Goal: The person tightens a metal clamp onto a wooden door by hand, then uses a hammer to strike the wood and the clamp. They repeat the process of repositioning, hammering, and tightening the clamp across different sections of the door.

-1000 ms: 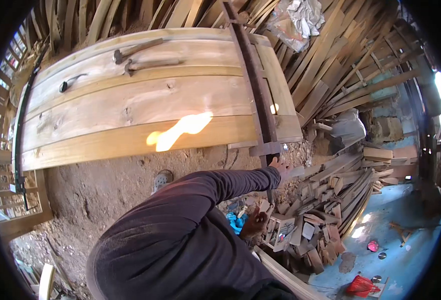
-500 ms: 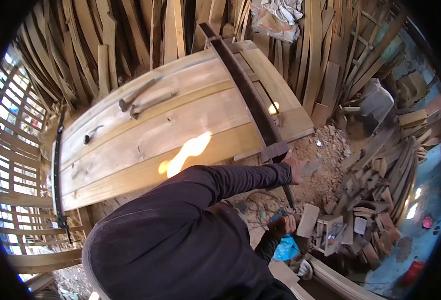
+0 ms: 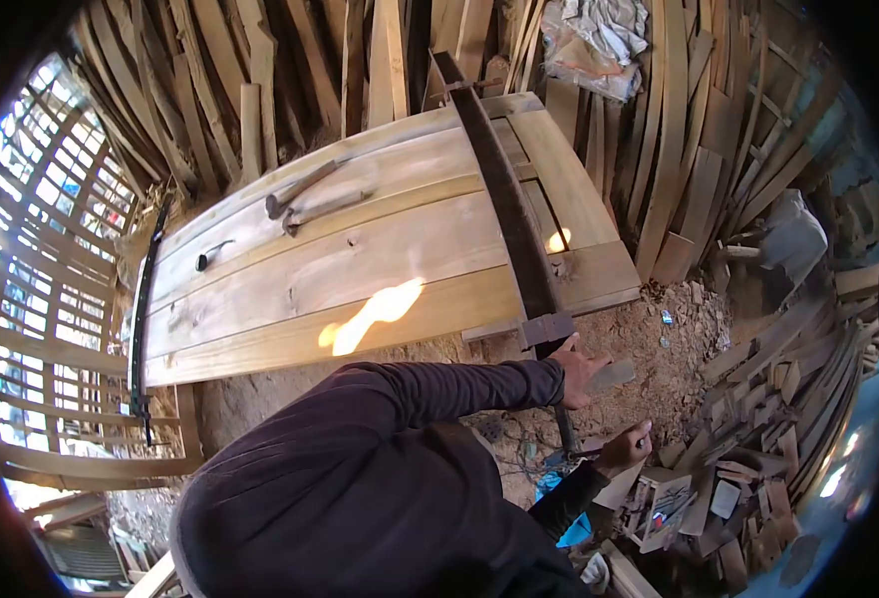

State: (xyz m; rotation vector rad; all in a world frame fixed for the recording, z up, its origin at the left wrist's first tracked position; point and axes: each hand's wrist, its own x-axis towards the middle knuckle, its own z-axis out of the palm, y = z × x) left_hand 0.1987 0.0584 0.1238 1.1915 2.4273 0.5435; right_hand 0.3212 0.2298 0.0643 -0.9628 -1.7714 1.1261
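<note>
A long dark metal bar clamp [image 3: 504, 189] lies across a pale wooden door panel [image 3: 400, 239] of several joined boards. My left hand [image 3: 579, 373] is at the clamp's near end, beside its jaw block, fingers stretched out and apart. A flat greyish piece [image 3: 615, 375] shows just past its fingers; whether they touch cannot be made out. From the jaw, a dark screw rod [image 3: 566, 429] runs down to a thin cross handle. My right hand [image 3: 625, 448] is closed at the handle's end, with the grip partly hidden. Dark sleeves cover both arms.
Two hammers [image 3: 305, 189] and a small dark tool [image 3: 210, 256] lie on the panel. Another clamp [image 3: 142, 309] crosses its left end. Timber planks [image 3: 390, 65] lean behind. Wood offcuts [image 3: 729, 498] pile up at the right, beside debris-covered ground [image 3: 659, 349]. A slatted lattice stands left.
My right hand has moved right and turned over at the clamp's handle. My left hand stays by the jaw, its fingers more visible. The whole view has shifted slightly.
</note>
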